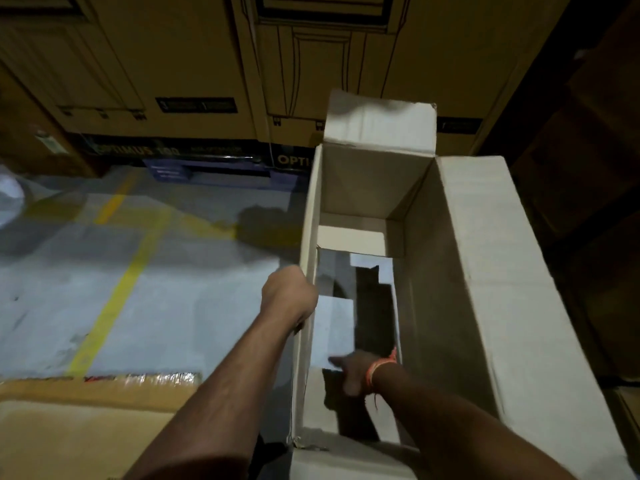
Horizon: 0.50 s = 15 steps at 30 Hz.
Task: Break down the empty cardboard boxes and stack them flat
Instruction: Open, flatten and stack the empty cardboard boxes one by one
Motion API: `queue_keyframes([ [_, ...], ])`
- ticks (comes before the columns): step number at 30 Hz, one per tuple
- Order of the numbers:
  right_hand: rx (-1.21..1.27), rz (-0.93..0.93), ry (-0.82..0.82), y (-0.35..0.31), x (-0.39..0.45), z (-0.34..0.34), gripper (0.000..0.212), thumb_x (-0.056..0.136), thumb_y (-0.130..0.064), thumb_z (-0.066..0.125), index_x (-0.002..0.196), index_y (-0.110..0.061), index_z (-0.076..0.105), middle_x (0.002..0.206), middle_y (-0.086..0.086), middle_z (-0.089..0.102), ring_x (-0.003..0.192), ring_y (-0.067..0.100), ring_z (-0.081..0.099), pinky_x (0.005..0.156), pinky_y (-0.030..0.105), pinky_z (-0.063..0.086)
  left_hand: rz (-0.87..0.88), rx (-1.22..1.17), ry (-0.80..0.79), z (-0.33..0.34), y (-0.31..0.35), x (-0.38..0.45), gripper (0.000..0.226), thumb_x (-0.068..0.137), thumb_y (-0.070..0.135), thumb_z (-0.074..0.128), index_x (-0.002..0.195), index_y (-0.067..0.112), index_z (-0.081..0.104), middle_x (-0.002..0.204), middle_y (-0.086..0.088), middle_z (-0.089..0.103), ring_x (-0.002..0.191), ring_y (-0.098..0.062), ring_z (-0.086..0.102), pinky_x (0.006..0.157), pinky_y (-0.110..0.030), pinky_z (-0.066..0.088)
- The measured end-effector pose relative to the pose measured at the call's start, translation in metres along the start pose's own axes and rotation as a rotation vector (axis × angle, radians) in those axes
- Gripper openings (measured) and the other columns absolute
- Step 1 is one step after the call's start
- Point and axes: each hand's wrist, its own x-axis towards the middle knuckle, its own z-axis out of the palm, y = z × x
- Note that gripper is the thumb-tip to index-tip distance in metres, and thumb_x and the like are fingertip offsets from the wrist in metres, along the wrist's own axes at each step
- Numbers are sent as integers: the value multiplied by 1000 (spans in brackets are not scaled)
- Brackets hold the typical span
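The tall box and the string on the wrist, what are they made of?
The tall box looks like plain cardboard, dull and pale, with creased fold lines and a torn corner edge. The string on the right wrist looks like orange thread or yarn, wound in thin strands with a loose end hanging.

My left hand [290, 296] is balled up tight, knuckles pointing away from me, arm stretched out pretty much straight. Right hand [349, 370] is lower and reaching across to the left, fingers [335, 360] loosely spread and a bit blurry, with an orange thread [378, 368] tied round the wrist.
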Motion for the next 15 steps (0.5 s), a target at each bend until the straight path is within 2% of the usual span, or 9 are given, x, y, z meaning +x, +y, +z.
queue_keyframes([
  [3, -87, 8, 470, 3, 6, -20, 68, 86, -23, 70, 146, -19, 40, 139, 10, 49, 127, 30, 48, 105, 45, 46, 32, -22, -5, -5, 7, 2, 17, 95, 12, 57, 109, 5, 65, 105, -16, 69, 91, -35, 67, 73, -40, 60],
  [5, -55, 25, 614, 8, 13, -39, 77, 85, -22, 71, 151, -18, 33, 149, 10, 38, 135, 31, 39, 110, 45, 41, 40, -44, -5, -7, 10, 4, 22, 95, 13, 57, 114, 6, 65, 108, -16, 68, 94, -36, 67, 76, -41, 60],
  [7, -58, 87, 683, 18, 25, -68, 86, 85, -21, 71, 156, -16, 25, 162, 11, 22, 148, 33, 23, 117, 48, 32, 46, -64, -11, -9, 11, 7, 23, 94, 14, 57, 115, 6, 65, 106, -15, 68, 92, -35, 66, 73, -39, 59],
  [9, -124, 151, 732, 28, 42, -97, 85, 84, -21, 69, 156, -16, 24, 167, 12, 8, 154, 35, 8, 120, 51, 24, 55, -81, -20, -11, 11, 8, 23, 93, 13, 56, 113, 7, 65, 101, -14, 67, 87, -34, 67, 73, -42, 61],
  [12, -198, 165, 791, 41, 64, -129, 73, 82, -24, 69, 147, -18, 36, 168, 13, 0, 154, 38, 1, 119, 55, 21, 51, -126, -29, -14, 9, 8, 21, 93, 13, 56, 112, 9, 65, 100, -12, 67, 87, -32, 67, 73, -42, 62],
  [15, -248, 181, 782, 47, 77, -145, 62, 85, -30, 68, 140, -18, 44, 168, 12, -7, 154, 38, -5, 119, 59, 19, 57, -145, -21, -18, 8, 9, 22, 92, 14, 54, 112, 11, 65, 98, -11, 67, 84, -33, 67, 71, -42, 62],
])
